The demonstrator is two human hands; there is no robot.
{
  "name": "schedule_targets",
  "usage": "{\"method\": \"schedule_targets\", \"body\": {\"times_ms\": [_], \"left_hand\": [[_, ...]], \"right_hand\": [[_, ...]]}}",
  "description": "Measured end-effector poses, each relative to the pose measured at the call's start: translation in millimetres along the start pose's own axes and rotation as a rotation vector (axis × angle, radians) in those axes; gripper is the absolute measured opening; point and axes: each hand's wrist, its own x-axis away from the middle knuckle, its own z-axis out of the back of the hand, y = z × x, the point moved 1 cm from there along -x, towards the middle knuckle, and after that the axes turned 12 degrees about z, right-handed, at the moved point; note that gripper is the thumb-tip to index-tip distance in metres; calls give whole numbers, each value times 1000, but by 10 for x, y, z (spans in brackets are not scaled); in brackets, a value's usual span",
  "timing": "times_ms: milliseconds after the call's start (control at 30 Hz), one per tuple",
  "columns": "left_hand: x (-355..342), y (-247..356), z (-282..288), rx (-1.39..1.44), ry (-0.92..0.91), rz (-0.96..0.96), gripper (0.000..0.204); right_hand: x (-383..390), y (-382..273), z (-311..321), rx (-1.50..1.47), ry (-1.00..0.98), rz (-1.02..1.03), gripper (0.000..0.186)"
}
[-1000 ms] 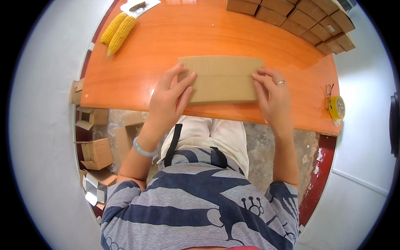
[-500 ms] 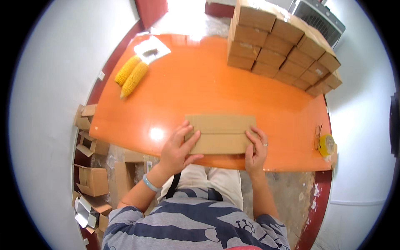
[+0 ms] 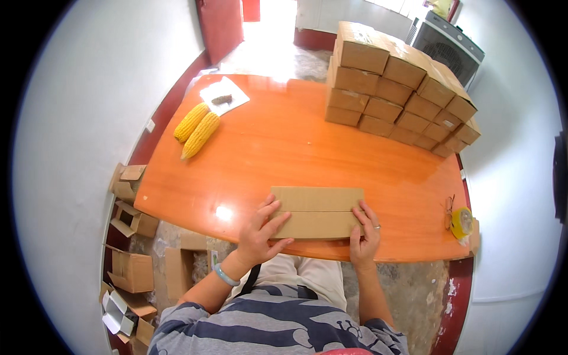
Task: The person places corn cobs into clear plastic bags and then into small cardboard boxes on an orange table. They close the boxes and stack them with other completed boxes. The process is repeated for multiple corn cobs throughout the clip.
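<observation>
A flat piece of brown cardboard [image 3: 317,200] with a seam along its middle lies at the near edge of the orange table. My left hand [image 3: 266,226] grips its left end, fingertips on the top face and thumb low by the front edge. My right hand [image 3: 365,231] grips the right end with bent fingers. Off to the right are a pair of glasses [image 3: 449,210] and a yellow tape roll [image 3: 461,223]. Two yellow corn cobs [image 3: 200,135] lie at the back left, beside a white sheet [image 3: 239,96] bearing a small dark object [image 3: 221,99].
Stacked brown boxes [image 3: 393,90] stand on the table's [image 3: 284,154] back right, with a grey air cooler [image 3: 447,44] behind. Open cartons [image 3: 133,267] litter the floor at the left, below the table edge. White walls [image 3: 71,165] flank both sides; a red door [image 3: 220,26] stands at the back.
The view has tilted up, so more of the room shows and the table appears lower. My hands stay at the cardboard's two ends, with slight shifts of the fingers.
</observation>
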Motion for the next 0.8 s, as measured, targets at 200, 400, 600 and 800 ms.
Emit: {"method": "schedule_targets", "body": {"times_ms": [200, 400, 600, 800], "left_hand": [[-206, -2, 187, 17, -125, 17, 54], [-269, -222, 188, 149, -212, 78, 58], [-331, -303, 124, 197, -221, 76, 57], [-283, -273, 108, 295, -211, 62, 55]], "right_hand": [[4, -106, 169, 30, -125, -3, 41], [-1, -223, 295, -2, -225, 41, 58], [-231, 124, 375, -239, -359, 24, 61], [-121, 134, 280, -311, -312, 6, 62]]}}
